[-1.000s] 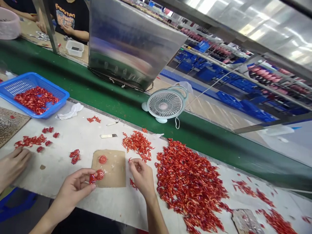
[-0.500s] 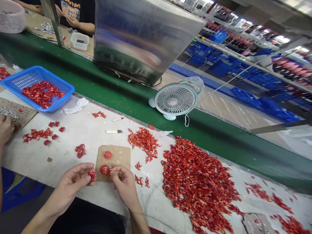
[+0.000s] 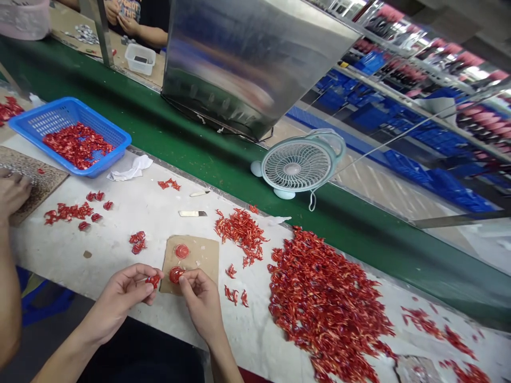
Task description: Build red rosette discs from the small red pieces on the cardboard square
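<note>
Head view: left hand (image 3: 117, 306) has fingers pinching a red scrap (image 3: 153, 281) — right hand (image 3: 203, 303) fingers narrow on a red disc (image 3: 176, 275), on cardboard (image 3: 203, 255), red pile (image 3: 327, 308) at 3 o'clock.

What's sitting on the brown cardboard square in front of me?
A round red disc lies alone; a second red disc touches the right hand. The cardboard square beneath both is hidden.

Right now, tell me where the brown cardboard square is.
The brown cardboard square lies on the white bench in the head view, just past the right hand, with a pile of red pieces to its right.
</note>
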Demonstrator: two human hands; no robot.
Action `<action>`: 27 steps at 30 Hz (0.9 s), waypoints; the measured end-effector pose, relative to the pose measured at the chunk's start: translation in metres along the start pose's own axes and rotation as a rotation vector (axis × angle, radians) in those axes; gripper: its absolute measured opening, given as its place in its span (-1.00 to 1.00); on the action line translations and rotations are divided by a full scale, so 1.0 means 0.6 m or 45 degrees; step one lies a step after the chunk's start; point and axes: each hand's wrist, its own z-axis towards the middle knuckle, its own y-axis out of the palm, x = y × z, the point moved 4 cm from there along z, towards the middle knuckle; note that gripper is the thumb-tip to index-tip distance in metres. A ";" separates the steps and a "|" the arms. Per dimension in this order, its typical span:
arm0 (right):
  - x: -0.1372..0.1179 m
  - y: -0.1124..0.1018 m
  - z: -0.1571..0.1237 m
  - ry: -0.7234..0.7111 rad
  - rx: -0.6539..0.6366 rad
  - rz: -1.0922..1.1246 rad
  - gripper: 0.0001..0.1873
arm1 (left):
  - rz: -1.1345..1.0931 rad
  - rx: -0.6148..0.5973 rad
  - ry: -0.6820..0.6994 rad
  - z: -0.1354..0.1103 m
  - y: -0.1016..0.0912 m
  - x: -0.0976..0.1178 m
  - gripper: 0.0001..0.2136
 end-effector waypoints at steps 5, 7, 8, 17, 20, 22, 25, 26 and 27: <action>0.009 -0.002 0.003 0.083 -0.031 0.142 -0.65 | 0.036 0.052 0.051 0.002 -0.005 -0.003 -0.81; 0.011 -0.004 0.003 0.167 -0.067 0.257 -0.63 | 0.047 0.074 0.055 0.002 -0.006 -0.004 -0.75; 0.011 -0.005 0.002 0.206 -0.081 0.327 -0.63 | 0.057 0.083 0.057 0.002 -0.006 -0.003 -0.73; -0.007 -0.003 -0.017 0.333 -0.142 0.664 -0.64 | 0.094 0.015 0.046 0.015 0.012 -0.027 -0.68; -0.014 -0.004 -0.020 0.248 -0.158 0.605 -0.66 | 0.121 -0.022 0.045 0.018 0.021 -0.040 -0.68; -0.022 -0.004 -0.021 0.173 -0.165 0.527 -0.67 | 0.114 -0.051 0.060 0.018 0.029 -0.040 -0.72; -0.035 -0.003 -0.022 0.096 -0.152 0.394 -0.67 | 0.117 -0.055 0.118 0.016 0.037 -0.032 -0.79; -0.040 -0.003 -0.022 0.083 -0.139 0.353 -0.66 | 0.134 -0.047 0.137 0.015 0.039 -0.030 -0.80; -0.043 -0.003 -0.022 0.076 -0.124 0.318 -0.66 | 0.156 -0.041 0.148 0.014 0.039 -0.029 -0.80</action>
